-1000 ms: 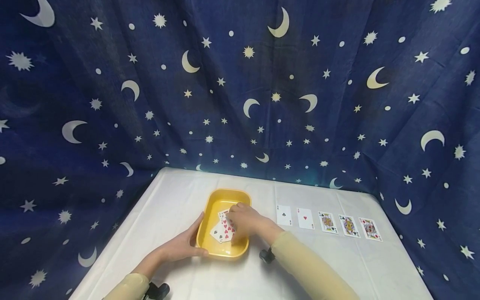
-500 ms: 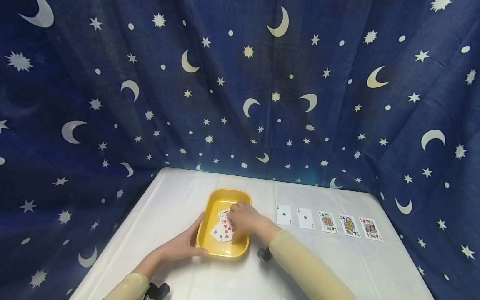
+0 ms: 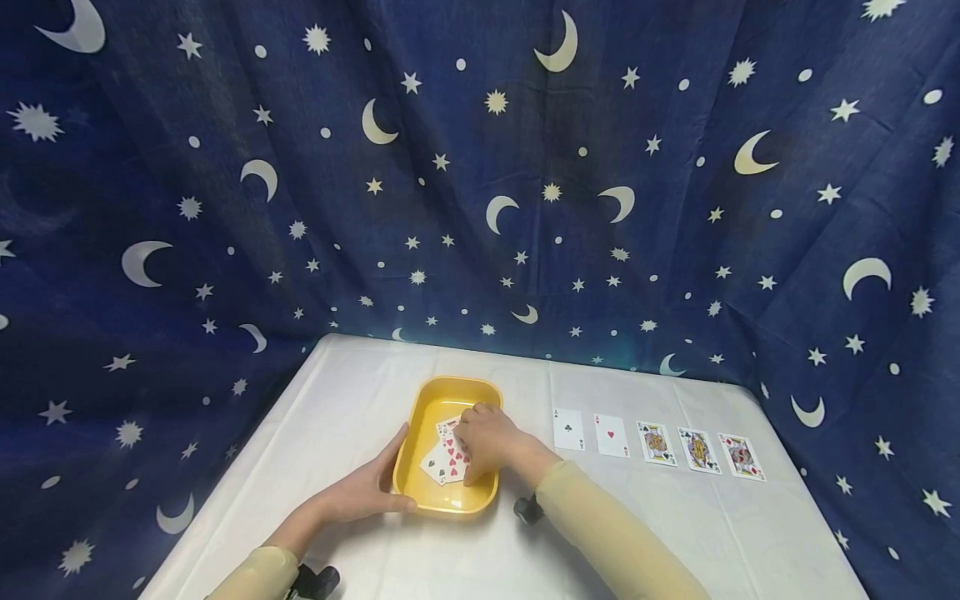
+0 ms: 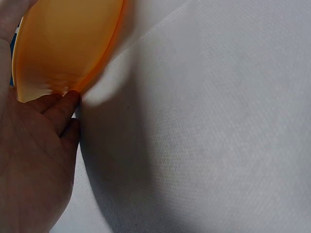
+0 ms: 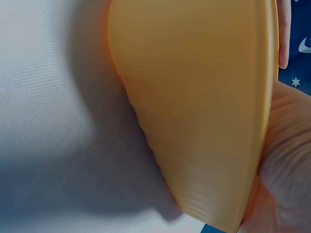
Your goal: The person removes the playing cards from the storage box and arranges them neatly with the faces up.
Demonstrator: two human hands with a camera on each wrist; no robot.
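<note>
A yellow plastic tray (image 3: 450,385) stands on the white-covered table, left of centre. My left hand (image 3: 360,493) grips its left near corner, thumb at the near wall and fingers along the left side. The left wrist view shows those fingertips (image 4: 73,94) at the tray's lower edge. Inside lie several overlapping playing cards, a heart number card (image 3: 453,454) partly over a black-suit one (image 3: 433,467). My right hand (image 3: 483,442) reaches over the right rim, fingers and thumb bent about the cards' right part. The tray wall (image 5: 194,97) hides its fingertips in the right wrist view.
Right of the tray, face-up cards form a slanting row: an ace of clubs (image 3: 567,429), an ace of hearts (image 3: 611,436) and face cards (image 3: 698,451). A dark blue curtain (image 3: 450,167) with moons and stars hangs behind the white table (image 3: 360,375).
My right hand and forearm shift very slightly while staying at the cards. The left hand, tray and row of cards stay in place.
</note>
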